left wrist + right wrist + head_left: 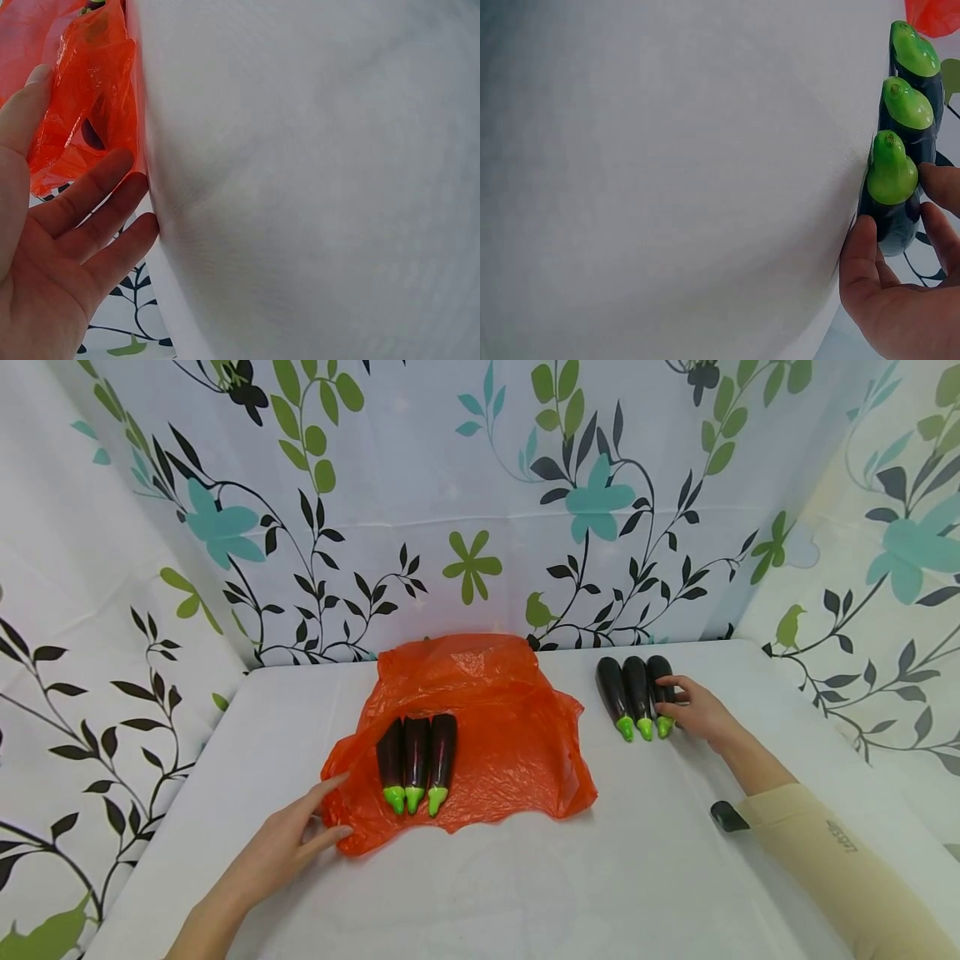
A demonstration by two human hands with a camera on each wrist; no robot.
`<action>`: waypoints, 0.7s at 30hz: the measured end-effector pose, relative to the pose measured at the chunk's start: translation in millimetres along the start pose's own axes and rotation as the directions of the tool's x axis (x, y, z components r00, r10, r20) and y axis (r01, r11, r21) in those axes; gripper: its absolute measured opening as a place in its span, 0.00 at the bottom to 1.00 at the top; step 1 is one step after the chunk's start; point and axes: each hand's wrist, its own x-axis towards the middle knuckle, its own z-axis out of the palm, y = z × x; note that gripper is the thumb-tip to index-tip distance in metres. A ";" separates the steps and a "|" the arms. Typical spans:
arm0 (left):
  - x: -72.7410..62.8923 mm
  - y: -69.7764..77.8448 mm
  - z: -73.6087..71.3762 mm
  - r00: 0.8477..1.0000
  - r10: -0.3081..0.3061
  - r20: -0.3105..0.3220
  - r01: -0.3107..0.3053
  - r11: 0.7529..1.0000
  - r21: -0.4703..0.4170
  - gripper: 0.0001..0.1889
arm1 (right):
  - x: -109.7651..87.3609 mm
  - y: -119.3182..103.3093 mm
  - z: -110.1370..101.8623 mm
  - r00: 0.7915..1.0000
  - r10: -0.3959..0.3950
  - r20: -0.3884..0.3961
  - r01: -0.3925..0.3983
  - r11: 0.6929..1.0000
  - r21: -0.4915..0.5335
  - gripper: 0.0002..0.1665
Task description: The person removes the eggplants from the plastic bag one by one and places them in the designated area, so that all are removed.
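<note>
Three dark eggplants with green caps lie side by side on a red plastic bag (pixel 510 760); the middle one is the eggplant (pixel 417 760). At the bag's left edge my left hand (pixel 296 831) has its fingers spread and relaxed, the fingertips right at the plastic (pixel 82 90). Three more eggplants form a row right of the bag, caps toward me. My right hand (pixel 701 714) grips the rightmost eggplant (pixel 891 176), thumb and fingers on either side of it. Next to that one lies the middle eggplant (pixel 637 693), then the left eggplant (pixel 614 693).
Everything lies on a white-covered table (pixel 525 893). A small black object (pixel 727 817) shows beside the right sleeve (pixel 832 860). Behind the table and at both sides hangs a white curtain (pixel 420 460) with leaf and flower prints.
</note>
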 end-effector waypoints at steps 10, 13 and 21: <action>-0.9 0.1 0.5 1.000 0.002 -0.005 -0.002 1.000 0.001 0.38 | -1.8 -1.9 -3.5 1.000 0.010 0.001 -0.010 1.000 0.004 0.38; -1.2 -0.6 1.0 1.000 -0.001 -0.005 0.001 1.000 0.002 0.38 | -2.9 -3.9 -6.2 1.000 0.003 -0.013 -0.003 1.000 0.001 0.39; -1.5 -1.7 1.5 1.000 0.000 -0.006 0.000 1.000 0.001 0.38 | -9.9 -19.7 -11.2 0.992 -0.015 -0.125 0.010 0.999 -0.035 0.39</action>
